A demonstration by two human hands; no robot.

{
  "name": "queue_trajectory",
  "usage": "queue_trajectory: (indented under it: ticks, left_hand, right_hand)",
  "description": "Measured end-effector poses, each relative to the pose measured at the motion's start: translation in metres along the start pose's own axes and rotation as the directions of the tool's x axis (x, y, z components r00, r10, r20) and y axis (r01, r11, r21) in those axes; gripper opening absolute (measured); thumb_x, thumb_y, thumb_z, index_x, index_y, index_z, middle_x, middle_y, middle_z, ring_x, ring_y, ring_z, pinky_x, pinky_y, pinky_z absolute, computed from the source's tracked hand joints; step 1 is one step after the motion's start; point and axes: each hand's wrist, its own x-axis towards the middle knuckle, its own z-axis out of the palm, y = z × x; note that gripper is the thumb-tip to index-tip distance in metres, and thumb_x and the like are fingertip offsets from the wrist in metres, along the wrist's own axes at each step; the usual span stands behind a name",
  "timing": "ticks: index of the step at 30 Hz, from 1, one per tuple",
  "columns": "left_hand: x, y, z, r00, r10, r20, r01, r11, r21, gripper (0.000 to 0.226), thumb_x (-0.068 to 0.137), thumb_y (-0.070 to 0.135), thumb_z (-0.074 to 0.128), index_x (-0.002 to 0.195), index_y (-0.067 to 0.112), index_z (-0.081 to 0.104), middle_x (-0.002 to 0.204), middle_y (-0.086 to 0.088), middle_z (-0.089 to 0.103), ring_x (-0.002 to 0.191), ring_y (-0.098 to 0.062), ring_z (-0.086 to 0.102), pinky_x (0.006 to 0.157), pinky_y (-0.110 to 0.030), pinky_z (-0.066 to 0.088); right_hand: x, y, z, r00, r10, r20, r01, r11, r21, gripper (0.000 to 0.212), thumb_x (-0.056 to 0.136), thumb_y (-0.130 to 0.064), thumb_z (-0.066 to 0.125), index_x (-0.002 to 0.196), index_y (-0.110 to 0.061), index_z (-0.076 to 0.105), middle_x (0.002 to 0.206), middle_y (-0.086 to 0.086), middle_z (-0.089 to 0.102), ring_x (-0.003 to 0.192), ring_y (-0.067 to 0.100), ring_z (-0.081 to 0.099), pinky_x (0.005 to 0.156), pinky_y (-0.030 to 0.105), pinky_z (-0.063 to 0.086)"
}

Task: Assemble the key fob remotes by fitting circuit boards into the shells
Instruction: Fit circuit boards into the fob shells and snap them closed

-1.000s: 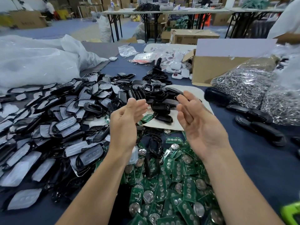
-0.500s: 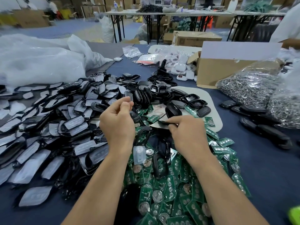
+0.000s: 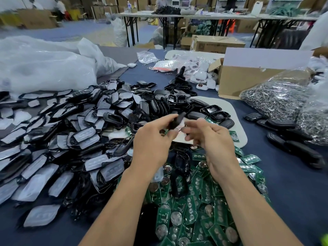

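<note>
My left hand [image 3: 152, 144] pinches a black key fob shell [image 3: 178, 119] between thumb and fingers, holding it tilted above the table. Right beside it, my right hand [image 3: 213, 139] has its curled fingertips close to the shell's lower end; motion blur hides whether they grip anything. Below both hands lies a heap of green circuit boards [image 3: 195, 210] with round coin cells. To the left spreads a big pile of black shells with pale film covers [image 3: 71, 139]. More open black shells [image 3: 214, 110] lie on a white mat [image 3: 236, 112] just beyond my hands.
Finished black fobs [image 3: 292, 144] lie on the blue cloth at right, beside clear bags of metal key rings [image 3: 276, 98]. A cardboard box [image 3: 248, 80] stands behind them. Large white plastic bags [image 3: 44, 68] fill the far left. Small white parts in bags [image 3: 197, 71] sit at the back.
My right hand lifted from the pile where it reached for a black shell. Both hands have come together above the mat, and the shell now sits in my left hand's fingers.
</note>
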Motion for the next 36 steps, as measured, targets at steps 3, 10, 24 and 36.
queue_trajectory:
  ticks: [3,10,24,36]
  left_hand:
    - [0.004,0.002,-0.005,0.989,-0.144,-0.043,0.128,0.959,-0.252,0.039,0.093,0.029,0.073,0.094,0.068,0.07,0.082,0.028,0.076,0.086,-0.002,0.075,0.085,-0.041,0.064]
    - [0.012,-0.009,-0.014,0.903,-0.396,-0.168,0.266,0.82,-0.506,0.037,0.092,0.01,0.07,0.073,0.041,0.081,0.069,0.006,0.077,0.058,-0.008,0.07,0.062,-0.025,0.061]
    - [0.013,-0.006,-0.017,0.916,-0.361,-0.176,0.237,0.839,-0.49,0.035,0.089,0.01,0.07,0.084,0.043,0.077,0.074,0.007,0.078,0.051,-0.007,0.064,0.051,-0.017,0.05]
    - [0.013,-0.006,-0.022,0.919,-0.341,-0.197,0.211,0.849,-0.485,0.052,0.088,0.013,0.068,0.074,0.063,0.073,0.076,0.012,0.079,0.052,-0.005,0.064,0.056,-0.022,0.056]
  right_hand:
    - [0.002,0.006,0.006,0.982,-0.167,0.094,0.191,0.857,-0.479,0.036,0.103,-0.023,0.057,0.132,-0.042,0.066,0.13,-0.02,0.069,0.116,0.002,0.063,0.102,0.026,0.046]
    - [0.004,0.022,0.022,0.926,-0.128,0.354,0.368,0.502,-0.782,0.044,0.095,-0.013,0.067,0.137,-0.025,0.065,0.132,-0.005,0.064,0.128,0.019,0.05,0.112,0.032,0.035]
    - [0.01,0.014,0.034,0.96,-0.147,0.24,0.28,0.407,-0.869,0.039,0.105,-0.048,0.047,0.089,-0.018,0.066,0.093,0.001,0.067,0.104,0.026,0.053,0.096,0.042,0.041]
    - [0.012,-0.022,0.086,0.969,-0.047,0.241,0.245,0.156,-0.957,0.032,0.086,-0.022,0.066,0.082,-0.017,0.035,0.081,0.003,0.056,0.104,0.03,0.065,0.098,0.045,0.041]
